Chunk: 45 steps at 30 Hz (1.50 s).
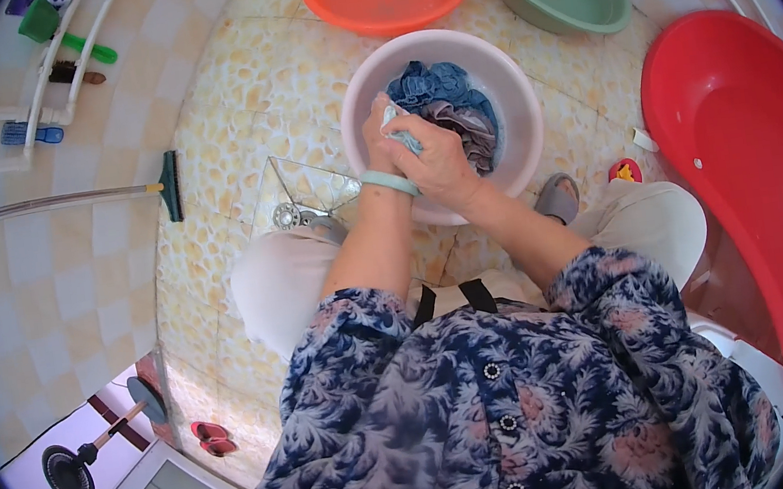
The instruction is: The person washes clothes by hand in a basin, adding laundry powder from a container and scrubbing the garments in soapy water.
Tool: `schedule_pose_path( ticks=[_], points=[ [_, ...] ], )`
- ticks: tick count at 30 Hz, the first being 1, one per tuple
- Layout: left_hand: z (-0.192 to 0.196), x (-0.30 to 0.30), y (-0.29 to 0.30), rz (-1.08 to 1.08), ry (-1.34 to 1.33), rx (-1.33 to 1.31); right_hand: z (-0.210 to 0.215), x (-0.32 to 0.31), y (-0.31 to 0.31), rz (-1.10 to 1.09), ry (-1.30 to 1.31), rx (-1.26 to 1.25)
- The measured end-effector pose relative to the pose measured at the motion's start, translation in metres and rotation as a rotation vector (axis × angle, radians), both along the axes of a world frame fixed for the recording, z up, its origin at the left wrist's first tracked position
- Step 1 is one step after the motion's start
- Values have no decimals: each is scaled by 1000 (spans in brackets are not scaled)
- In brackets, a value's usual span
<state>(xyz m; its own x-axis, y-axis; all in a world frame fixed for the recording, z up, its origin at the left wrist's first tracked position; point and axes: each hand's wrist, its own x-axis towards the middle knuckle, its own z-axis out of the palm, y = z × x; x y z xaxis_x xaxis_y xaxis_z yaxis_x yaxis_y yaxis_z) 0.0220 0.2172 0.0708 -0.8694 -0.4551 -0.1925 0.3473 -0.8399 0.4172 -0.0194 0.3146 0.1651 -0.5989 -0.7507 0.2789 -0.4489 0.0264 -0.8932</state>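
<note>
Floral shirt (385,431) nearest cam; L hand (377,139) + R hand (438,161), fingers clenched round pale cloth (401,132) over pink basin (521,131), left side, near rim; tiled floor (220,119) btwn basin & squeegee (172,186).

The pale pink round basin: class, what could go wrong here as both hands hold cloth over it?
The small pale blue-white cloth might slip from the left hand and right hand, dropping into the pale pink round basin.
The pale green round bangle on the left wrist could knock the basin's rim, which appears close.
</note>
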Motion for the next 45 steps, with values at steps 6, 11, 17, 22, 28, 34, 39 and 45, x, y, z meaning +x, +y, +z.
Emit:
schedule_pose_path(
  ticks=[6,11,17,22,28,34,39,45],
  points=[
    [81,-32,50,40,-513,-87,-23,-76,-22,-227,67,280],
    [14,-4,4,-12,-310,-45,-7,-12,-3,33,144,-19],
    [94,-31,50,-11,-510,9,-22,-77,-28,-276,163,309],
    [51,-22,30,16,-260,-38,-3,-37,-17,-139,6,142],
    [66,-29,41,-13,-451,-5,-29,-59,-27,-220,196,155],
    [46,-10,24,19,-270,-84,-2,-33,-18,-65,23,74],
    [26,-15,21,16,-16,179,-19,-28,-24,-177,119,227],
    [87,-29,36,-28,-529,-118,-9,-65,-21,-114,53,33]
  ],
)
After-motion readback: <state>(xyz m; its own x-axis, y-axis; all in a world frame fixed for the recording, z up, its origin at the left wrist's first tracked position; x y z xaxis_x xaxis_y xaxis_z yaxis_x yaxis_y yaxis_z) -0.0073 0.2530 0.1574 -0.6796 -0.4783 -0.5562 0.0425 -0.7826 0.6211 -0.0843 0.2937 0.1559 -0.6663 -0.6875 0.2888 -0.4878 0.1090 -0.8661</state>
